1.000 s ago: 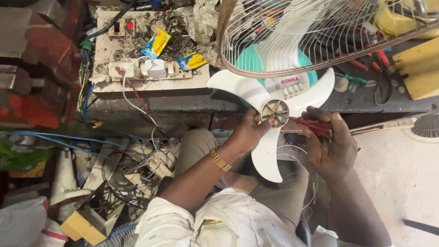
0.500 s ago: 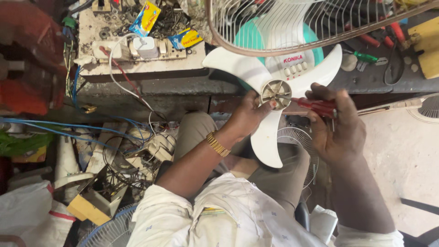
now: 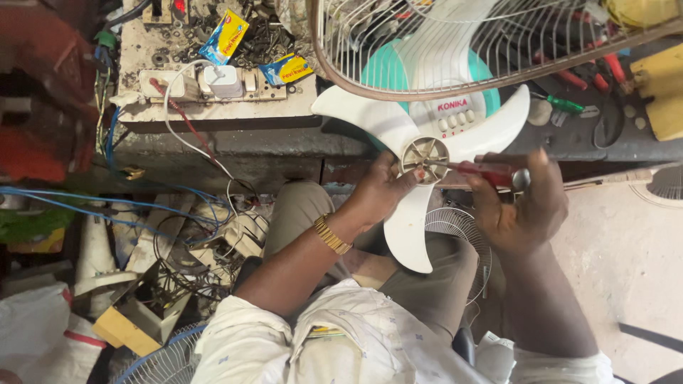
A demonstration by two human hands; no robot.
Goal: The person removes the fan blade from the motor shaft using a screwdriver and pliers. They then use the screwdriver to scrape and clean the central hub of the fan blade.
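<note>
A white three-bladed fan blade (image 3: 409,227) is held over my lap, hub side up. My left hand (image 3: 377,195), with a gold watch band at the wrist, grips it beside the round hub (image 3: 425,158). My right hand (image 3: 523,206) holds a red-handled screwdriver (image 3: 491,173) lying sideways, its tip at the hub. Behind the blade stands the teal and white fan body (image 3: 445,107) with a row of buttons, and above that a wire fan guard (image 3: 455,39).
A dusty workbench (image 3: 213,117) carries a switch board, a white adapter, small packets and loose hardware. Tools lie on the bench at the right (image 3: 569,107). Blue and white cables and scrap (image 3: 142,227) fill the floor at left. Another wire guard (image 3: 455,227) rests by my knee.
The view has drifted, shifting the bench and fan up and left in frame. Both hands stay on the blade and the screwdriver at the hub.
</note>
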